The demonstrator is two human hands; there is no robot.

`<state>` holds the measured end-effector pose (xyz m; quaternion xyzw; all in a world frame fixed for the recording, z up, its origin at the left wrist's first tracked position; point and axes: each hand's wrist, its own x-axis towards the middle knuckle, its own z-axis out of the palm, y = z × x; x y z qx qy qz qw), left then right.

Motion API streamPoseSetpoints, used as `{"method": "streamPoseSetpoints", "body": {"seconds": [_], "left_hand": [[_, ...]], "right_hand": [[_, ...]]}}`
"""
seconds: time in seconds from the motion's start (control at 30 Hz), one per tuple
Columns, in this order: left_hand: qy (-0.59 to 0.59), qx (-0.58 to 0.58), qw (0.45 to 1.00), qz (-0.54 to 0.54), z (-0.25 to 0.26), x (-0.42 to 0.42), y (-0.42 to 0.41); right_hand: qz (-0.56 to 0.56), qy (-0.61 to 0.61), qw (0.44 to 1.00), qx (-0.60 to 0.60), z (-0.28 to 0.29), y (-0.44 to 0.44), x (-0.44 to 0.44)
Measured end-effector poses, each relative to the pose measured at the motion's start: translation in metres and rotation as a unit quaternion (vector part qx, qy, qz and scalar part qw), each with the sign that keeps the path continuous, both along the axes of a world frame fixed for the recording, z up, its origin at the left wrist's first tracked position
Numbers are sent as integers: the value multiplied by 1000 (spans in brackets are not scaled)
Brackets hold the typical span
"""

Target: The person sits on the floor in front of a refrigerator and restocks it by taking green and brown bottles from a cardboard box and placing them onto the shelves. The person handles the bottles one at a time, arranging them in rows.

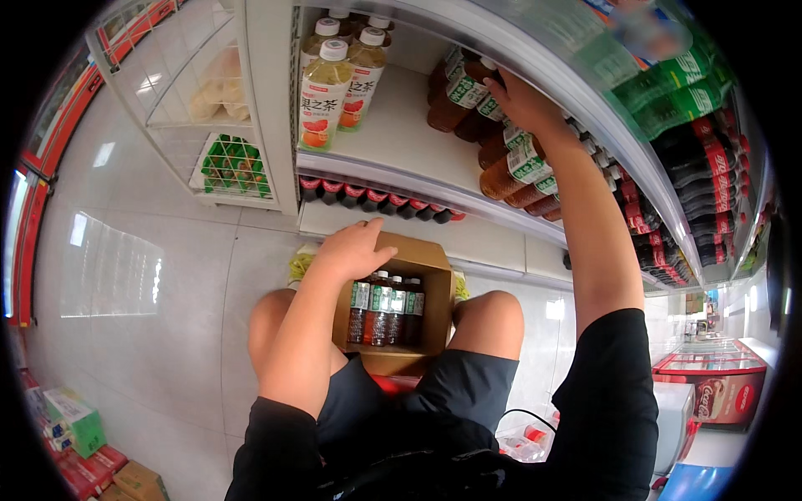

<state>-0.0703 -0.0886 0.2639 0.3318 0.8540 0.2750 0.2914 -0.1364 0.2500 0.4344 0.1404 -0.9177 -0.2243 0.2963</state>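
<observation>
My left hand is over the left rim of an open cardboard box, thumb and fingers apart, with nothing held. Several bottles of dark tea with green-and-white labels stand upright inside the box between my knees. My right hand reaches onto the shelf, close to the cap of a tea bottle with a similar label. Its fingertips are partly hidden, so I cannot tell whether they grip that bottle. More tea bottles stand in rows nearer the shelf's front, partly behind my forearm.
Pale fruit-tea bottles stand at the shelf's left end. Cola bottles line the level below. An upper shelf edge overhangs my right hand. A white wire rack stands left; cartons lie on the floor at lower left.
</observation>
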Motion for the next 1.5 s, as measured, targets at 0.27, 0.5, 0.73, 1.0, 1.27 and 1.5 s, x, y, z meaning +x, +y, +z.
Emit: {"method": "streamPoseSetpoints", "body": {"seconds": [0.27, 0.5, 0.73, 1.0, 1.27, 1.5], "left_hand": [[-1, 43, 999, -7, -1, -2, -3], [-6, 43, 999, -10, 8, 0, 0], [8, 53, 999, -11, -11, -3, -1], [51, 48, 998, -11, -18, -2, 0], [37, 29, 999, 16, -17, -3, -7], [43, 33, 998, -10, -31, -6, -1]], "right_hand": [[29, -40, 998, -29, -3, 27, -41], [-25, -62, 998, -21, 1, 3, -46], [-88, -41, 993, -61, -9, -59, -3], [49, 28, 995, -77, 8, -106, 84], [150, 6, 978, -147, -5, -126, 186], [-115, -84, 957, -253, -132, -142, 242]]}}
